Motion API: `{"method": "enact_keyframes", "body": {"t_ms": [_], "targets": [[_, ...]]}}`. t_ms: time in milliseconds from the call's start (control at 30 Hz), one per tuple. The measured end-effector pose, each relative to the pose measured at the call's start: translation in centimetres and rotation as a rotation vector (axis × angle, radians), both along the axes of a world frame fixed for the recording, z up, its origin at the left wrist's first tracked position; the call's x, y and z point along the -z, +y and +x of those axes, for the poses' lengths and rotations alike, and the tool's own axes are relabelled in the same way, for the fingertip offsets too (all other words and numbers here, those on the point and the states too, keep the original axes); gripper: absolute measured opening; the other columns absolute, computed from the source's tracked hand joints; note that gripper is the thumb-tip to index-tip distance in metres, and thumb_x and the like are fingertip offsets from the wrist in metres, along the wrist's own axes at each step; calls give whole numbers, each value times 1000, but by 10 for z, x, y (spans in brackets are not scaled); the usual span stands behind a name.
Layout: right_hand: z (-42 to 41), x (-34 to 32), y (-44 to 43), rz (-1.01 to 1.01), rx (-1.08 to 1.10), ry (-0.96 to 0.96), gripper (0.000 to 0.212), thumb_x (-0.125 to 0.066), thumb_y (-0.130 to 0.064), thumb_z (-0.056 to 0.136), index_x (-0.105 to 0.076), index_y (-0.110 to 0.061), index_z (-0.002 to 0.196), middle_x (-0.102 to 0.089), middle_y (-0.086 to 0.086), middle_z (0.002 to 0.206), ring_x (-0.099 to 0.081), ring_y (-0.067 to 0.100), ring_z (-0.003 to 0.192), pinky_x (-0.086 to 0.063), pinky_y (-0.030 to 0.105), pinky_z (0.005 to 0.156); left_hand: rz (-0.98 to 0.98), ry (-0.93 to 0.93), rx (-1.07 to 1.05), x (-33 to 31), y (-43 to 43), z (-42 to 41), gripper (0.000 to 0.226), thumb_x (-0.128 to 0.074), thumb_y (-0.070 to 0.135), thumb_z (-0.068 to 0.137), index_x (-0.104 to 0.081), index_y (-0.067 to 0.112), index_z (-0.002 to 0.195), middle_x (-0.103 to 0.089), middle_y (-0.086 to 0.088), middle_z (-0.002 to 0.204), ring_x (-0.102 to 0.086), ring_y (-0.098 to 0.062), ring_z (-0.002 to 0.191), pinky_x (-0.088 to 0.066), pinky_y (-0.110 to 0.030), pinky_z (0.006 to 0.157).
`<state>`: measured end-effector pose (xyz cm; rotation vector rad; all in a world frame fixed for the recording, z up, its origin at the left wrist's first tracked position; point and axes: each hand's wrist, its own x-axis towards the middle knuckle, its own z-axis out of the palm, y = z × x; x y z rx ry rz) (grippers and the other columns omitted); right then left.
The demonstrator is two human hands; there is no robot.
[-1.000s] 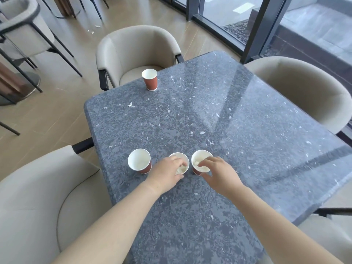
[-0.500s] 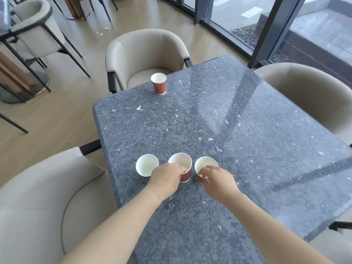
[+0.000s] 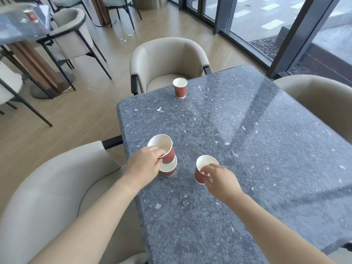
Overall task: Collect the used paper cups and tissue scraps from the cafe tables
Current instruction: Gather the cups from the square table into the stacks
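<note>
The left hand (image 3: 144, 164) grips a tilted red paper cup (image 3: 163, 147) atop a second cup (image 3: 169, 168) near the worktop's (image 3: 247, 149) left edge. The right hand (image 3: 221, 180) has a pinching grip on the rim of a third cup (image 3: 203, 168). Both held cups show white, empty insides.

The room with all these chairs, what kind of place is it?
Likely a cafe: paper cups sit on a stone-look table, cushioned armchairs ring it, and a second table with chairs stands nearby.

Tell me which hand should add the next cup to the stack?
Probably right: the right hand pinches a loose paper cup beside the stack; the left hand grips the top cup.
</note>
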<state>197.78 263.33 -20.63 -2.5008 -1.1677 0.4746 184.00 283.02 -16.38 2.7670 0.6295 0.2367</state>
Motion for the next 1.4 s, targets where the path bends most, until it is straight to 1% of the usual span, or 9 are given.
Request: {"method": "enact_keyframes", "body": {"t_ms": [200,467,633,800,967,1067,1167,1267,1400], "targets": [[-2,-1,-2,0,2,-4,22,-51,-14,86,-63,-22,102,-64,-4,102,-59,23,95,-52,37,71,-18,146,19,18,-4,-2,25,-50,19,89,-62,27,109,-64,7,104,-54,-20,103,-48,-34,72],[9,2,1,13,11,10,22,-52,-15,86,-63,-23,103,-65,-5,103,-60,21,96,-52,37,73,-30,273,42,39,-11,16,23,-46,19,90,-61,25,106,-61,4,102,-54,-22,104,-47,-35,72],[21,9,12,-4,-26,-3,25,-51,-15,85,-63,-25,105,-65,-6,104,-59,20,98,-51,33,73,59,340,110,54,-4,32,27,-46,12,89,-57,27,109,-61,3,101,-54,-23,103,-43,-33,69],[41,15,36,-10,-73,-28,25,-50,-17,86,-61,-25,107,-64,-6,106,-56,19,102,-48,33,75,65,273,79,63,17,62,31,-48,10,87,-57,29,110,-61,2,94,-56,-25,98,-40,-32,63],[71,19,73,38,-69,-37,24,-51,-17,85,-62,-24,105,-65,-5,103,-57,20,101,-48,33,74,84,253,60,66,49,102,30,-48,11,87,-57,29,109,-60,3,97,-55,-23,101,-45,-33,68],[93,23,98,66,-79,-64,23,-52,-15,84,-63,-22,103,-65,-2,100,-58,23,98,-48,35,73,55,179,96,61,67,123,24,-50,25,85,-60,29,107,-61,7,103,-55,-20,102,-46,-31,71],[114,28,121,129,-69,-92,23,-55,-12,82,-65,-20,101,-67,0,96,-59,26,94,-46,33,70,30,-9,117,55,85,135,23,-58,42,78,-64,31,97,-64,11,99,-59,-17,92,-47,-29,66],[133,35,140,158,-73,-118,21,-58,-10,80,-66,-18,97,-68,1,92,-60,27,88,-46,32,69,-42,-45,22,54,117,149,23,-54,48,81,-63,32,96,-64,14,99,-57,-12,93,-47,-28,68],[149,41,166,210,-96,-167,15,-66,-5,74,-69,-14,86,-68,3,79,-61,31,74,-47,33,63,-92,35,-148,67,170,174,18,-49,41,88,-61,32,97,-62,11,102,-57,-15,91,-41,-27,62]]}}
